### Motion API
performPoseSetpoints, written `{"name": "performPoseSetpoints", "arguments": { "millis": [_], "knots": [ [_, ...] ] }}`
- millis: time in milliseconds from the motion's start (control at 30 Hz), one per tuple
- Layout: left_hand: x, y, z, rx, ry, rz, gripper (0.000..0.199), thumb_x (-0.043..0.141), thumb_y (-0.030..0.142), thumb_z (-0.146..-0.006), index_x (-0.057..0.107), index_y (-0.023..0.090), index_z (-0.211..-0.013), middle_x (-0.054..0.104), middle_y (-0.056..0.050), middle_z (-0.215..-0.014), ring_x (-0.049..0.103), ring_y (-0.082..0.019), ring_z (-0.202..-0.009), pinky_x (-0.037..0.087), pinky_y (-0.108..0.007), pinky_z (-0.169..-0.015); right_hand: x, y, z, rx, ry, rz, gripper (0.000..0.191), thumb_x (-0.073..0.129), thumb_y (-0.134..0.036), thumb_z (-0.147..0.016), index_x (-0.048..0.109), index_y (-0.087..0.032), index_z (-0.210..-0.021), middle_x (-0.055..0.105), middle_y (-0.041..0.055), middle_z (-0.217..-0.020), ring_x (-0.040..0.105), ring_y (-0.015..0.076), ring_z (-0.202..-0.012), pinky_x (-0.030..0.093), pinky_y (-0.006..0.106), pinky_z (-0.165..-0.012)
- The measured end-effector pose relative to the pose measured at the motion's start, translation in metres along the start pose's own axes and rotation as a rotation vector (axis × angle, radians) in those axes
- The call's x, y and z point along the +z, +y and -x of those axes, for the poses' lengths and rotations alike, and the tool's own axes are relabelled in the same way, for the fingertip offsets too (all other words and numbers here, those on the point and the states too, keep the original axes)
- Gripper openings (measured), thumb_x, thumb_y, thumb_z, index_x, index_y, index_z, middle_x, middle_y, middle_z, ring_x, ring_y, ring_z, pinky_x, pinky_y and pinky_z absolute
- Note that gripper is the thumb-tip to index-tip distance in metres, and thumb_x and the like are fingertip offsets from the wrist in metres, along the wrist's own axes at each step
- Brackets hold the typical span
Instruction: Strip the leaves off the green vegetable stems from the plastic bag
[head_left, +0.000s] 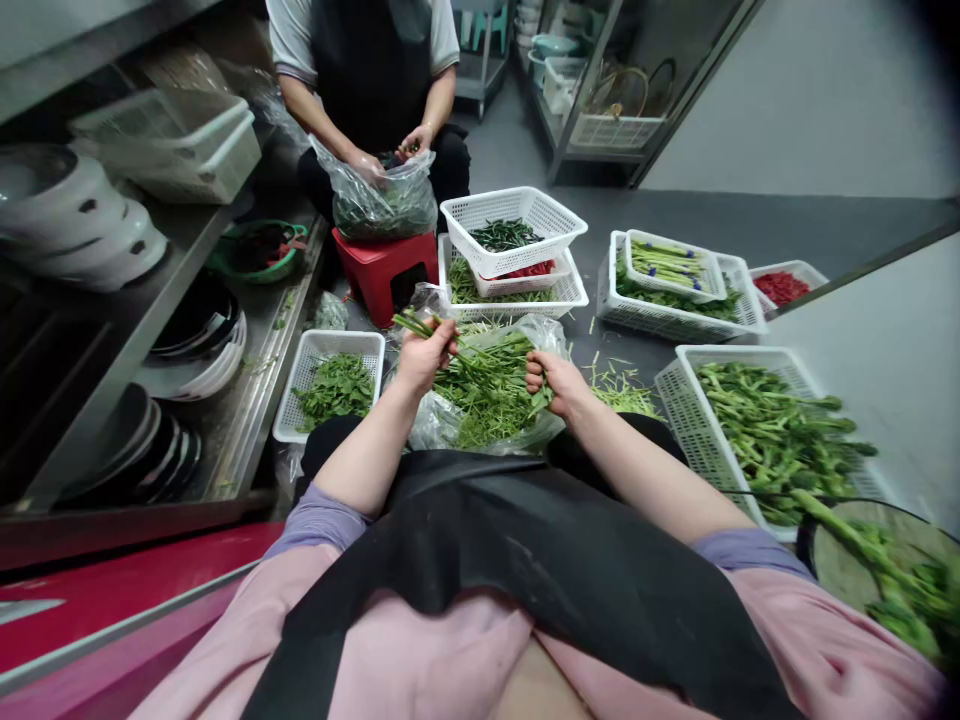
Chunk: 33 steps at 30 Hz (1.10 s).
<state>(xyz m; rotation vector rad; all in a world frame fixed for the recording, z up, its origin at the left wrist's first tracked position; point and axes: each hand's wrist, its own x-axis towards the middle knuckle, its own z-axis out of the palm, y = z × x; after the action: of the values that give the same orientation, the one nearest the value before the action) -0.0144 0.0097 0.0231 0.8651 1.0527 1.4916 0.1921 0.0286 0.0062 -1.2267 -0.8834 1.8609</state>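
My left hand (424, 360) is closed round a small bunch of green stems (409, 322), whose ends stick out past the fingers to the upper left. Curled into a fist, my right hand (553, 380) has a few green leaves (541, 398) showing beneath its fingers. Between and below both hands lies a heap of long-stemmed greens (487, 385) in an open clear plastic bag (439, 422). Just left of the bag stands a white basket (282, 425) with leafy tops (336, 385) in it.
Opposite, a person's hands (390, 160) work over a plastic bag of greens on a red stool (375, 270). White baskets (517, 265) of chillies and greens stand ahead; a broccoli-like vegetable (772, 430) fills one at right. Cut stems (619, 385) litter the floor. Metal shelves (172, 300) line the left.
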Motion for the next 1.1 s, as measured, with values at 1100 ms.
{"name": "performPoseSetpoints", "arguments": {
  "millis": [1100],
  "knots": [
    [0.005,0.017,0.025,0.253,0.031,-0.242,0.028,0.066,0.042,-0.082,0.057,0.018,-0.069,0.041,0.007,-0.045,0.035,-0.005,-0.037,0.027,-0.019,-0.039,0.007,-0.009,-0.025,-0.419,0.437,0.243,0.020,0.059,-0.023,-0.075,0.039,-0.021,-0.071,0.037,-0.0067,-0.055,0.036,0.0056,-0.046,0.027,0.019,-0.040]
  ]
}}
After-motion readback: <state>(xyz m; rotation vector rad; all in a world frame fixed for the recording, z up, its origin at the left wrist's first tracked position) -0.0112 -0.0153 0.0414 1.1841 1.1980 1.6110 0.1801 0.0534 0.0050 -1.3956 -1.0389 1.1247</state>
